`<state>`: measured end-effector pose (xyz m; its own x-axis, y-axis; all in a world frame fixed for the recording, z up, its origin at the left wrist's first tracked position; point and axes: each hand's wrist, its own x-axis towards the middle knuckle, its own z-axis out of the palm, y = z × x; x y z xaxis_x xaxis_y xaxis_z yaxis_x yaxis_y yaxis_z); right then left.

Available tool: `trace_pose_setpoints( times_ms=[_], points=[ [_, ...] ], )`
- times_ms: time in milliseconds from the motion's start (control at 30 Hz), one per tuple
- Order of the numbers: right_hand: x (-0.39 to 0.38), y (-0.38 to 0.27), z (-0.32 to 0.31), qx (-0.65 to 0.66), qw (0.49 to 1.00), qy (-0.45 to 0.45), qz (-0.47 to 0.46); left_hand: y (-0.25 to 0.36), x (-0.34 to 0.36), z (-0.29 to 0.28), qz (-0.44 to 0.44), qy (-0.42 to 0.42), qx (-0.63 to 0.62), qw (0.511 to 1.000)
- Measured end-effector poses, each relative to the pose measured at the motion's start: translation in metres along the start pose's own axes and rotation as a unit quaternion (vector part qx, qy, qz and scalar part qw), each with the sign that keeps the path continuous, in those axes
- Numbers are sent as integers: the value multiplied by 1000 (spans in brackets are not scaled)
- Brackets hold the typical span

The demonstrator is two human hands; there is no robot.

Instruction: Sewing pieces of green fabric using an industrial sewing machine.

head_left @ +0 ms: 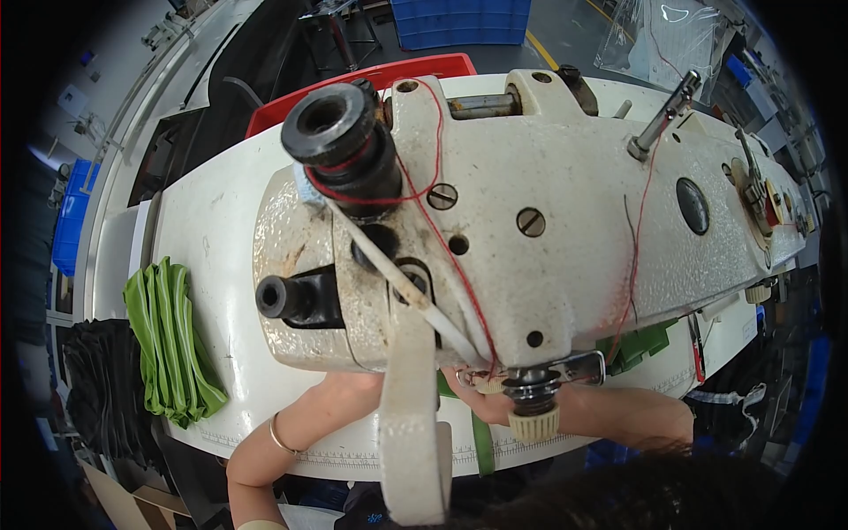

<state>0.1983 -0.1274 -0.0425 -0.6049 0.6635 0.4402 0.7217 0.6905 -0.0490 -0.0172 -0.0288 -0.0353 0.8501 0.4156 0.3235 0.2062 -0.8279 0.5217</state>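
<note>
A white sewing machine [565, 238] fills the middle of the view and covers most of both hands. My left hand [360, 389] reaches in under the machine's head; a bangle [281, 437] circles that forearm, and the fingers are hidden. From the other side comes my right hand [481, 402], partly seen beneath the machine body. Right beside it a narrow green fabric strip [483, 446] hangs over the table's near edge. Whether the fingers grip it cannot be made out. Red thread [455, 261] runs over the machine, around a black knob [340, 146].
On the white table [212, 230] at left lies a stack of green fabric pieces [172, 344], next to black fabric pieces [106, 384]. More green fabric [640, 347] shows behind the machine at right, near red-handled scissors [697, 349]. A red tray [406, 69] and blue crate [459, 22] stand beyond.
</note>
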Motion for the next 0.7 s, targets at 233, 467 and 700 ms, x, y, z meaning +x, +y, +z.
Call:
trace_pose_setpoints(
  times_ms=[233,467,700],
  points=[
    [-7,-3,19,30,998,20,45,25,6,-13,-111,-128,33,985],
    [4,9,-26,455,783,62,419,36,13,-18,-5,-29,149,988],
    [9,18,-19,216,947,34,233,32,14,-21,30,-18,179,983]
  ],
)
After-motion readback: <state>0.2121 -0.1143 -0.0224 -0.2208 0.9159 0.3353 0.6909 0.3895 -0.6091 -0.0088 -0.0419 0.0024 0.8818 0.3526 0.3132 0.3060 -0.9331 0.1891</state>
